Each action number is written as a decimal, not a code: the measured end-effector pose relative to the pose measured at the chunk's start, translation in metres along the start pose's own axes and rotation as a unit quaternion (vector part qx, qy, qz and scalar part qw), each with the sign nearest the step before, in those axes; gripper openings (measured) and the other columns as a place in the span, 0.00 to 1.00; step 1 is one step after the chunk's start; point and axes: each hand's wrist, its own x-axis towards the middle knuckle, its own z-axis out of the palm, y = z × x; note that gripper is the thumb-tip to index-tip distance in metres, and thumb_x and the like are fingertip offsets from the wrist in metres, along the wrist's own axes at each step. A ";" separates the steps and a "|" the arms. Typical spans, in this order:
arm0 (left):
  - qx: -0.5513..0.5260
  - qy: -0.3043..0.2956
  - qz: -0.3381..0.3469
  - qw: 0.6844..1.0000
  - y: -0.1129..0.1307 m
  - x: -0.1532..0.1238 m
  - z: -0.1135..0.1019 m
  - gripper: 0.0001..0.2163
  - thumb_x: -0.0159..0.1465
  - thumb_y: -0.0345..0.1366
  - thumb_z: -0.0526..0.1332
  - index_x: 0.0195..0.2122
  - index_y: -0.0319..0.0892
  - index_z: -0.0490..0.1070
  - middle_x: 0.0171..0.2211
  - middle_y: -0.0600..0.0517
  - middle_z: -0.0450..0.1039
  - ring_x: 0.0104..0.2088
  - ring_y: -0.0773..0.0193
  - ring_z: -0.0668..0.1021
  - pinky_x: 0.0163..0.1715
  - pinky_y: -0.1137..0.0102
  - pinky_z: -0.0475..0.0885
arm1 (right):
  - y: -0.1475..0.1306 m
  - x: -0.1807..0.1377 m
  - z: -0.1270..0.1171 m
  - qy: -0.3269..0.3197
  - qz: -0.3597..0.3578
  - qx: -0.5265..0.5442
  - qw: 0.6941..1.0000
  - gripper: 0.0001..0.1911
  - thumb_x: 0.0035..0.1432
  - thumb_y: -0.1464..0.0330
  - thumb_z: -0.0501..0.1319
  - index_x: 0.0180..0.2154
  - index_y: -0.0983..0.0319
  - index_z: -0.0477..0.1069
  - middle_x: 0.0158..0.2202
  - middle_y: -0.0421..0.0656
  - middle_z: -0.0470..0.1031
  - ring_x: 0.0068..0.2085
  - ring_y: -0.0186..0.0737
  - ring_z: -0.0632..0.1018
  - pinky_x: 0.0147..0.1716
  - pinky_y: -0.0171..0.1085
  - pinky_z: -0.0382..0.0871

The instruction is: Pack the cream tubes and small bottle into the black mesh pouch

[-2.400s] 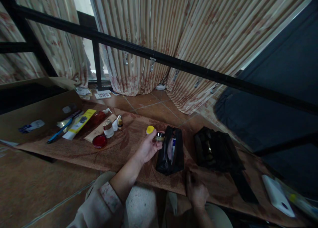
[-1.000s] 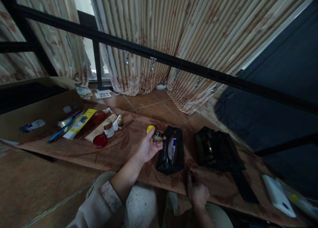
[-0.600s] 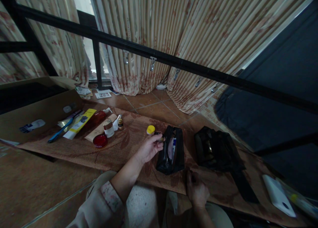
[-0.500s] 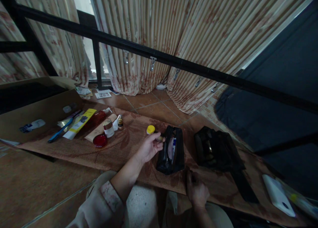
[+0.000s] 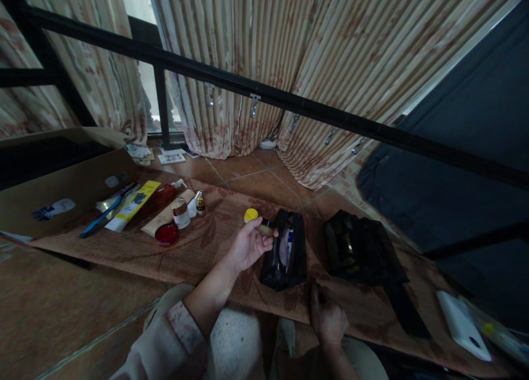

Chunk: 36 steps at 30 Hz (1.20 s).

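Note:
My left hand is raised over the brown mat, fingers pinched on a small round jar with a gold rim. Just beyond the fingertips a yellow cap shows; I cannot tell whether it rests on the mat or is held. The jar sits right beside the open mouth of a black pouch with items inside. My right hand lies low by my knee at the mat's near edge, fingers curled, nothing visible in it.
On the mat's left lie a red lid, a white jar, a small dropper bottle, a yellow tube and a blue toothbrush. A second black bag and a white device lie right. A black rail crosses before curtains.
My left hand has turned the jar in its fingers and shifted it slightly nearer the pouch opening. My right hand has stayed still.

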 end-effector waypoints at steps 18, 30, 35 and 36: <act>0.003 -0.016 -0.009 1.000 -0.001 0.001 -0.003 0.14 0.56 0.41 0.59 0.37 0.34 0.70 0.28 0.47 0.70 0.21 0.73 0.63 0.20 0.76 0.59 | -0.001 -0.001 -0.003 -0.003 -0.005 -0.001 1.000 0.25 0.61 0.50 0.45 0.40 0.58 0.74 0.31 0.47 0.78 0.30 0.43 0.77 0.25 0.34 0.56; 0.013 -0.006 -0.007 1.000 -0.002 0.002 -0.004 0.15 0.56 0.42 0.60 0.37 0.34 0.70 0.28 0.48 0.70 0.21 0.73 0.65 0.21 0.76 0.60 | 0.000 -0.001 -0.002 0.004 -0.009 -0.005 1.000 0.26 0.61 0.49 0.44 0.39 0.57 0.73 0.31 0.46 0.78 0.30 0.44 0.76 0.24 0.35 0.54; 0.013 -0.004 -0.006 1.000 -0.002 0.002 -0.004 0.14 0.56 0.42 0.60 0.37 0.35 0.69 0.28 0.48 0.70 0.21 0.73 0.65 0.20 0.76 0.60 | 0.002 0.000 0.001 0.011 -0.011 0.004 1.000 0.26 0.61 0.49 0.44 0.42 0.56 0.73 0.32 0.47 0.78 0.30 0.44 0.77 0.24 0.35 0.55; 0.014 -0.004 -0.006 1.000 -0.002 0.002 -0.004 0.14 0.56 0.42 0.59 0.37 0.35 0.69 0.28 0.48 0.70 0.21 0.73 0.65 0.20 0.76 0.60 | 0.002 0.000 0.001 0.013 -0.011 0.003 1.000 0.26 0.61 0.49 0.44 0.42 0.57 0.73 0.32 0.47 0.78 0.30 0.44 0.76 0.24 0.35 0.55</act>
